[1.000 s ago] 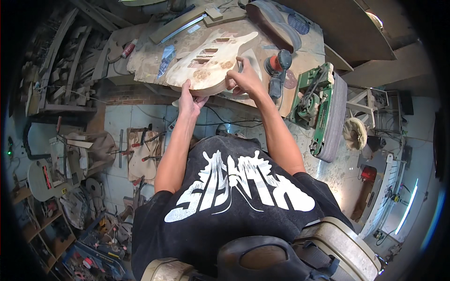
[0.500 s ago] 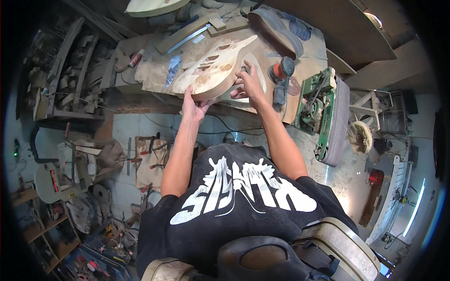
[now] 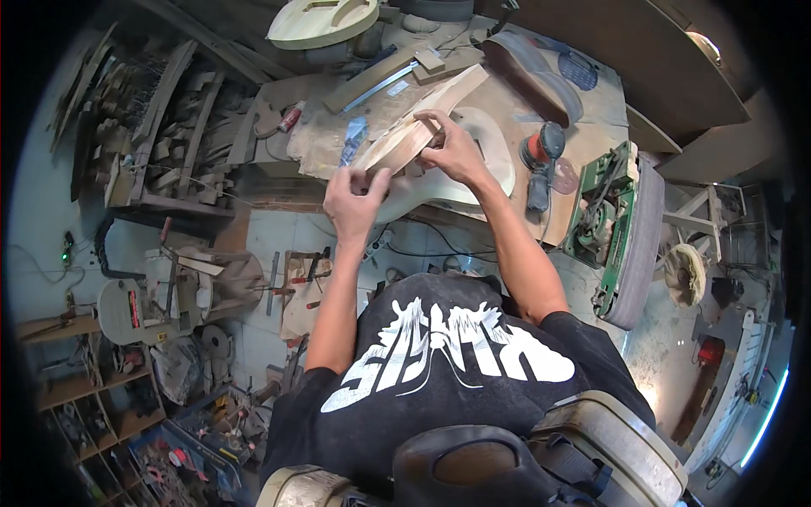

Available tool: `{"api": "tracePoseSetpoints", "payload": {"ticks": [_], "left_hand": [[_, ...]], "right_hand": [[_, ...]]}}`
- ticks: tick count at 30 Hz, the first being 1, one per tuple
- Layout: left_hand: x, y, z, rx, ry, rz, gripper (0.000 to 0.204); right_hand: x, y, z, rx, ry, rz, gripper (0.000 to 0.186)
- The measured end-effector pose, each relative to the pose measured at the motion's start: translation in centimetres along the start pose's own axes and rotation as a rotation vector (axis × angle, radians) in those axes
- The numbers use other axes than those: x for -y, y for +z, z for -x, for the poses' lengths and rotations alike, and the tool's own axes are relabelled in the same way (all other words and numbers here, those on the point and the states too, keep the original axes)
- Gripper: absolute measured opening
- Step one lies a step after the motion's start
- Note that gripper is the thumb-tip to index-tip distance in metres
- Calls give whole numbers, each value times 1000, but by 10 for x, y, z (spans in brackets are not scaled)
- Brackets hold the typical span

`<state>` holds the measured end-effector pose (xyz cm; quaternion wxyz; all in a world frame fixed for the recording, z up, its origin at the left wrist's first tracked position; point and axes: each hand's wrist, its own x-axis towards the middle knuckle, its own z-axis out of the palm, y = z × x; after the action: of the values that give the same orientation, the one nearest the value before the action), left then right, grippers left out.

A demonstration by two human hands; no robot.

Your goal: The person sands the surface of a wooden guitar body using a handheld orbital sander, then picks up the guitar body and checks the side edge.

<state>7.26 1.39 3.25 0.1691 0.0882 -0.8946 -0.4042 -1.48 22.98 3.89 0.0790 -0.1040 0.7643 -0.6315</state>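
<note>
An unfinished wooden guitar body (image 3: 407, 145) is tipped up on edge over the workbench, its pale side facing me and most of its face hidden. My left hand (image 3: 353, 201) grips its near left end, thumb and fingers curled at the edge. My right hand (image 3: 456, 152) is bent over the upper edge farther along, fingers closed on the wood. Beneath and to the right of it, a second pale guitar body (image 3: 497, 160) lies flat on the bench.
An orange-and-black sander (image 3: 536, 150) rests on the workbench (image 3: 317, 139), right of the bodies. Farther right stands a green belt sander (image 3: 601, 224). Wood strips (image 3: 372, 80) and a brown curved piece (image 3: 532, 72) lie toward the back. Another body (image 3: 321, 25) sits at the far left.
The held guitar body has rolled from showing its face with cutouts to showing its side. My left hand has shifted round its end, and my right hand has closed over the edge.
</note>
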Motion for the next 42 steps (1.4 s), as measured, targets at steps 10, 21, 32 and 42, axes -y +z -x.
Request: {"api": "tracePoseSetpoints", "payload": {"ticks": [10,21,32,42], "left_hand": [[-24,26,-49,37,492,37,51],[-22,33,-56,65,454,83,47],[-19,32,-58,28,500,53,44],[-20,33,-58,42,491,75,47]], "right_hand": [[-6,1,-16,65,-3,-98,66],[-7,-2,-18,81,-28,-137,68],[-1,-2,-17,74,-38,-114,68],[-6,-1,-17,60,-48,-95,69]]}}
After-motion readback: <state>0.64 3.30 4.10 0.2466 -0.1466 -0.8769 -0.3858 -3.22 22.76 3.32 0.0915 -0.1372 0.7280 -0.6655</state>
